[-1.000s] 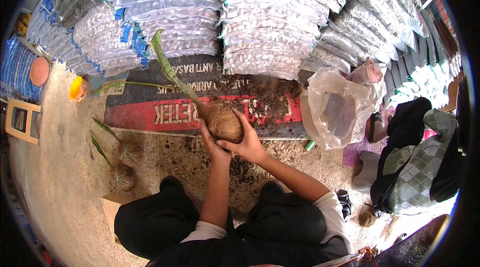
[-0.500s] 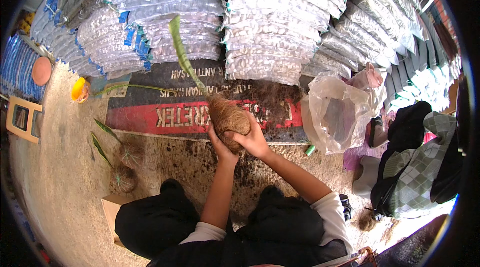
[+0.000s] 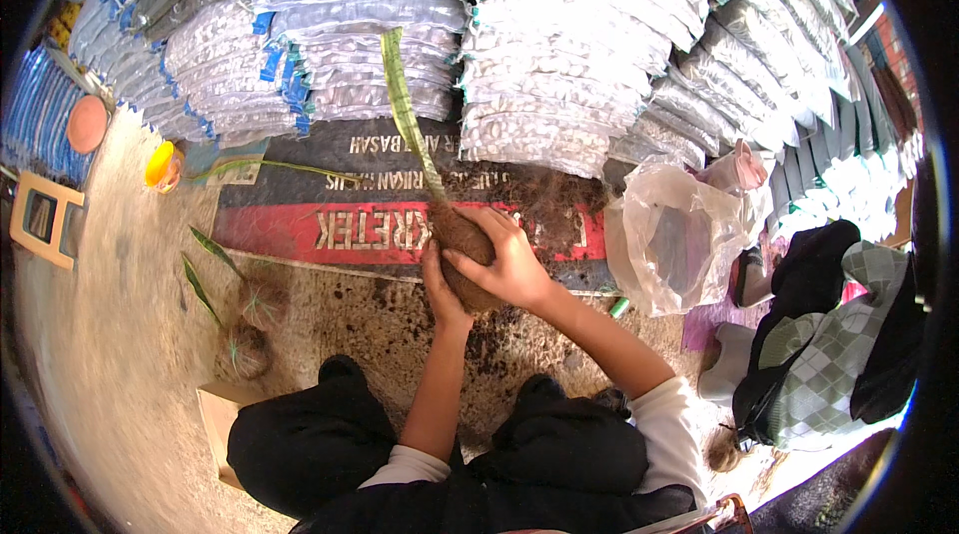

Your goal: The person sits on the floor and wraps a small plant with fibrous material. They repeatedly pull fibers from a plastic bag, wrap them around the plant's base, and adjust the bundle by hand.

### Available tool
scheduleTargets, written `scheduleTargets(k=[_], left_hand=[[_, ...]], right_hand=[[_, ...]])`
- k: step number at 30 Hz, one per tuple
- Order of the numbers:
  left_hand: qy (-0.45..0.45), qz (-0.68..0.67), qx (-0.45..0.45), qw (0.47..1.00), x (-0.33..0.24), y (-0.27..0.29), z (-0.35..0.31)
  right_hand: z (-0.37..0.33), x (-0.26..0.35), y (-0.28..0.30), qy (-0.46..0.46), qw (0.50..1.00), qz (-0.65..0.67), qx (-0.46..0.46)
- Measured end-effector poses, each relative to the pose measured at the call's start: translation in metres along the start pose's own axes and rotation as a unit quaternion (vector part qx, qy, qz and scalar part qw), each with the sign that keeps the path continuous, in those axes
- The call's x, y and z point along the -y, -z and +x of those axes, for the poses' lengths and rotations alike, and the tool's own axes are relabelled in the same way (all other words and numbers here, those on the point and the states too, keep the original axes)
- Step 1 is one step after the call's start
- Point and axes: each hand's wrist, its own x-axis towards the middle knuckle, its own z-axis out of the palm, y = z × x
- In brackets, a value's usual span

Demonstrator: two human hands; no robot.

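Both my hands are wrapped round a brown fibre-covered root ball (image 3: 468, 242) with a long green leaf (image 3: 404, 114) standing up from its top. My left hand (image 3: 444, 292) cups its left and lower side. My right hand (image 3: 511, 262) lies over its right side, with the fingers near the top and the thumb across the front. The underside of the ball is partly hidden by my hands. On the floor to the left sit two similar fibre balls (image 3: 262, 302), each with a short green leaf (image 3: 203, 289) by it.
A printed banner (image 3: 270, 234) covered with soil crumbs lies ahead, below stacked sacks (image 3: 549, 64). A long leaf (image 3: 280, 170) lies there beside a yellow cup (image 3: 162, 166). At right are a clear plastic bag (image 3: 639, 254) and checked clothing (image 3: 819, 364). A stool (image 3: 45, 219) stands far left.
My right hand has shifted upward over the root ball, its fingers now nearer the top. The leaf stands more upright, and the whole view has shifted slightly.
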Motion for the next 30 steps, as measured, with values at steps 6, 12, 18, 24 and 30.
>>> scheduleTargets(k=[6,12,18,24,30], left_hand=[[-0.019,0.02,0.028,0.999,-0.003,-0.001,-0.004],[0.048,-0.045,-0.019,0.998,-0.014,-0.013,-0.01],[0.005,0.126,-0.1,0.987,-0.021,-0.023,-0.003],[-0.281,0.478,0.054,0.83,-0.048,-0.017,0.001],[-0.08,0.265,0.034,0.96,-0.024,-0.022,-0.005]], right_hand=[[-0.013,-0.009,-0.004,-0.023,0.999,0.031,-0.011],[-0.02,-0.011,-0.008,-0.105,0.937,0.331,0.029],[-0.019,-0.022,-0.016,-0.118,0.934,0.335,-0.036],[-0.024,-0.028,-0.021,-0.088,0.966,0.231,-0.077],[-0.021,-0.014,-0.013,-0.113,0.955,0.272,-0.038]])
